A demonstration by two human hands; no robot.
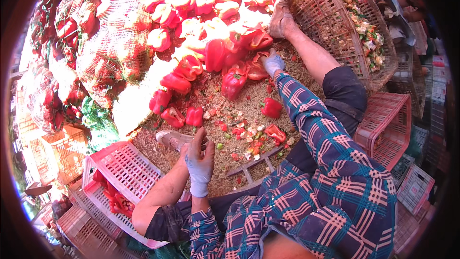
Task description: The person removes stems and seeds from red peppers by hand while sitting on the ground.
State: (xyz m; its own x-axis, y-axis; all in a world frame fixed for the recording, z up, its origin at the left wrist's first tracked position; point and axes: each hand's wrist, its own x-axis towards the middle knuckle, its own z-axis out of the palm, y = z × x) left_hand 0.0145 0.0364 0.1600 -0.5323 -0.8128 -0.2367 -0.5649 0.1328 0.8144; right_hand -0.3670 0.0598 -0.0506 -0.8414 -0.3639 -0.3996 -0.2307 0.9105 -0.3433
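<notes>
My left hand, in a soiled light glove, is raised above my left shin with its fingers apart and nothing visible in it. Stretched forward, my right hand wears a similar glove and touches a torn-open red bell pepper at the edge of the heap. Its fingertips are partly hidden, so a grip on the pepper is unclear. A whole red bell pepper lies just left of that hand. Nearer me are another red pepper and a cut pepper piece beside scattered cores and scraps.
A sunlit heap of red bell peppers and filled mesh sacks lie ahead. At left, a pink plastic crate holds red peppers. A tilted crate with pepper scraps and a red crate stand at right.
</notes>
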